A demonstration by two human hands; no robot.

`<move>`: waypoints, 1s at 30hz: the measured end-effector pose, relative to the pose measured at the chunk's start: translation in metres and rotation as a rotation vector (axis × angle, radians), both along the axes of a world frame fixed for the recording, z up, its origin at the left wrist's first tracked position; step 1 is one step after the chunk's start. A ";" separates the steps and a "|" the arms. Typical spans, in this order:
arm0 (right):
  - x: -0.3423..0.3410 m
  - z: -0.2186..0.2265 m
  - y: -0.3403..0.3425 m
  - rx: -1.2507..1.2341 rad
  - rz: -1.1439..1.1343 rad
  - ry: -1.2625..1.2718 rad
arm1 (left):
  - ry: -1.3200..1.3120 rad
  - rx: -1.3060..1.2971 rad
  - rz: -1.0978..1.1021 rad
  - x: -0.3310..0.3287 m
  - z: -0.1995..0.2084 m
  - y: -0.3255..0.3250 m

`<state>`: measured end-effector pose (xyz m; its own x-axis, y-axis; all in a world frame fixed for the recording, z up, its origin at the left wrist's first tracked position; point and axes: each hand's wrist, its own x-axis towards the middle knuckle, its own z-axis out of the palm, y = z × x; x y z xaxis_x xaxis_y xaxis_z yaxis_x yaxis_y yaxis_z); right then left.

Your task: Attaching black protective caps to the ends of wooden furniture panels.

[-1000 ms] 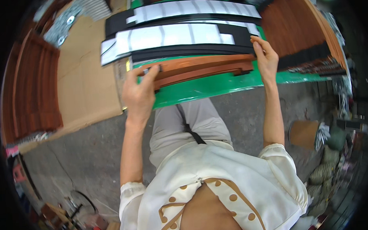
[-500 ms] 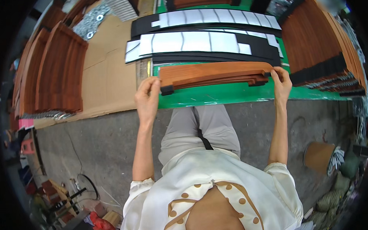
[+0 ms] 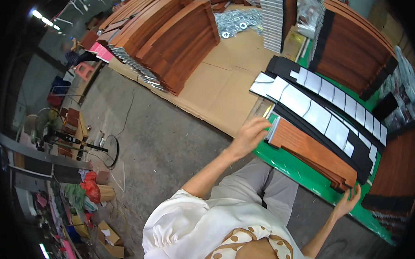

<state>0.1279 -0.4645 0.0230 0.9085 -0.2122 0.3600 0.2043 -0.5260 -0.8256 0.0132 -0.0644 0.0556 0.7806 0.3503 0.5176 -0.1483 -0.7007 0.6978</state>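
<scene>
A small stack of curved, reddish-brown wood-grain slats (image 3: pixel 309 151) with dark end caps lies on the green table surface (image 3: pixel 289 167) in front of me. Beside its left end is my left hand (image 3: pixel 249 138), fingers bent and thumb apart, with nothing seen in it. My right hand (image 3: pixel 347 203) is at the other end, fingers spread, with the tips close to the slats; whether they touch cannot be made out. Just beyond the stack lie black curved strips bearing white panels (image 3: pixel 314 110), overlapping one another.
Brown cardboard (image 3: pixel 224 90) covers the table on the left, under tall rows of brown slats (image 3: pixel 179 48). Metal washers (image 3: pixel 240 23) lie in a heap behind it. More slats (image 3: pixel 351 51) stand at the back right. A floor fan (image 3: pixel 47 121) and a pink stool (image 3: pixel 84 70) are left.
My view has swung left, so the table now appears slanted. Both hands held the slat's ends before; now the slats lie stacked and my fingers are loosened at the ends.
</scene>
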 end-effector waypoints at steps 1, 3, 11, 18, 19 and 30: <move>0.000 0.002 -0.003 0.012 -0.052 -0.042 | -0.059 0.195 0.062 -0.002 0.010 0.016; 0.001 0.001 -0.016 0.019 -0.092 -0.074 | -0.088 0.500 0.238 -0.008 0.044 0.075; 0.004 0.024 0.005 -0.065 -0.156 -0.246 | 0.467 0.983 0.956 -0.003 0.163 0.286; -0.007 0.030 0.020 -0.066 0.060 -0.254 | 0.716 0.877 0.870 -0.001 0.187 0.337; -0.008 0.031 0.020 -0.078 0.047 -0.256 | 0.687 0.848 0.794 0.002 0.191 0.340; -0.015 0.047 0.044 -0.030 0.250 -0.365 | 0.021 0.049 0.468 -0.002 0.216 0.242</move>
<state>0.1127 -0.4203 0.0699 0.7425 0.0130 0.6698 0.6037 -0.4463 -0.6606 0.0114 0.1776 0.2719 0.5548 0.6428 0.5282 0.2052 -0.7210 0.6618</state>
